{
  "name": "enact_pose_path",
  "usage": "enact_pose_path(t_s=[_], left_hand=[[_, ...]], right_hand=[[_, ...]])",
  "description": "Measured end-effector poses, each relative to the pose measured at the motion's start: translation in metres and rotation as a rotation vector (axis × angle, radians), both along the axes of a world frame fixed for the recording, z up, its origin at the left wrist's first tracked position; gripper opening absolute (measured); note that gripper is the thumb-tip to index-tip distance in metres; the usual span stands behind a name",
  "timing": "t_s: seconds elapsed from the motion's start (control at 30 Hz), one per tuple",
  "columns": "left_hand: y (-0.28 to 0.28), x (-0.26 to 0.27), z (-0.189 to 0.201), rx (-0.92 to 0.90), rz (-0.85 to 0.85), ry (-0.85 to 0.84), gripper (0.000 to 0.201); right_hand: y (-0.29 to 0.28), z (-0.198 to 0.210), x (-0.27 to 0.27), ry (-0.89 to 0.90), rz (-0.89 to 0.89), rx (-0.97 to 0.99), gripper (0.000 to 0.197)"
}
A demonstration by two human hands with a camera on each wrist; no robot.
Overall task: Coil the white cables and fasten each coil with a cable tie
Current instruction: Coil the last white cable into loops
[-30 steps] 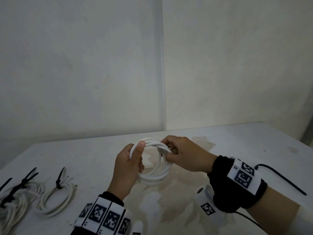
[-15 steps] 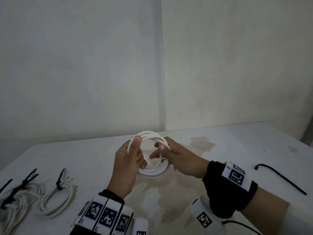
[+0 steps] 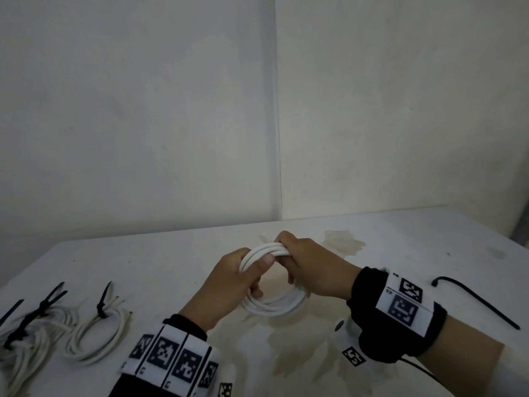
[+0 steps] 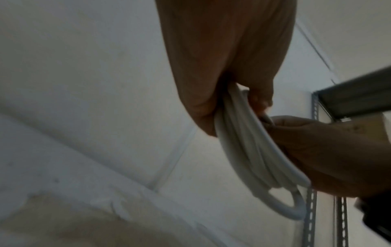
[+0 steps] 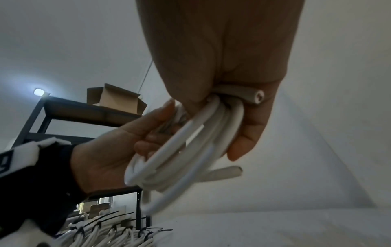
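Observation:
A coil of white cable (image 3: 274,306) (image 4: 249,150) (image 5: 190,143) is held above the table's middle by both hands. My left hand (image 3: 243,279) (image 5: 118,145) grips its left side, thumb pressed over the top strands. My right hand (image 3: 303,262) (image 4: 330,155) grips the top right of the coil with its fingers wrapped round the strands. Two cut cable ends (image 5: 257,97) stick out by the right fingers in the right wrist view. A loose black cable tie (image 3: 475,302) lies on the table to the right of my right wrist.
At the table's left lie several white coils (image 3: 97,333) fastened with black ties (image 3: 103,302). The white table (image 3: 400,242) has a brown stain under the hands and stands against a white wall corner. A metal shelf with a cardboard box (image 5: 114,98) stands behind.
The right hand has moved from the coil's right side up to its top and closed round the strands. The left thumb now lies across the top strands, and the coil has tilted flatter.

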State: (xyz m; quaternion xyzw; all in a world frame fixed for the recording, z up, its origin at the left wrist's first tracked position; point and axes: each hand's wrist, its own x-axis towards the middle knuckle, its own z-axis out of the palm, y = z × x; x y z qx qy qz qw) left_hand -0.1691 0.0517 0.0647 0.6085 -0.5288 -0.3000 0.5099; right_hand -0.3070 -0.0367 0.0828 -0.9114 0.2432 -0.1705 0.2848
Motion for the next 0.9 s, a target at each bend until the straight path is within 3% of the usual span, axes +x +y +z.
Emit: enact_pose_path(t_s=[0.1,0.3,0.43,0.6,0.8,0.9], left_hand=[[0.002,-0.008,-0.002,-0.08,0.065,0.171,0.032],[0.002,-0.016,-0.004,-0.197,0.143,0.271,0.024],[0.005,-0.016,-0.009,-0.144,0.062,0.38,0.027],[0.007,-0.005,0.001,0.027,-0.098,0.318,0.026],[0.002,-0.019,-0.005,-0.111,0.072,0.33,0.033],[0.001,-0.013,-0.003,-0.174,0.192,0.47,0.03]], right_hand=[[0.0,0.0,0.0,-0.131,-0.027,0.144,0.025],[0.002,-0.005,0.001,-0.297,-0.009,0.424,0.015],[-0.003,0.001,0.001,-0.216,-0.038,0.332,0.02],[-0.005,0.005,-0.004,-0.11,-0.008,0.179,0.024],[-0.005,0.006,-0.007,-0.215,0.013,0.224,0.018],[-0.01,0.0,-0.015,-0.367,-0.065,0.457,0.039]])
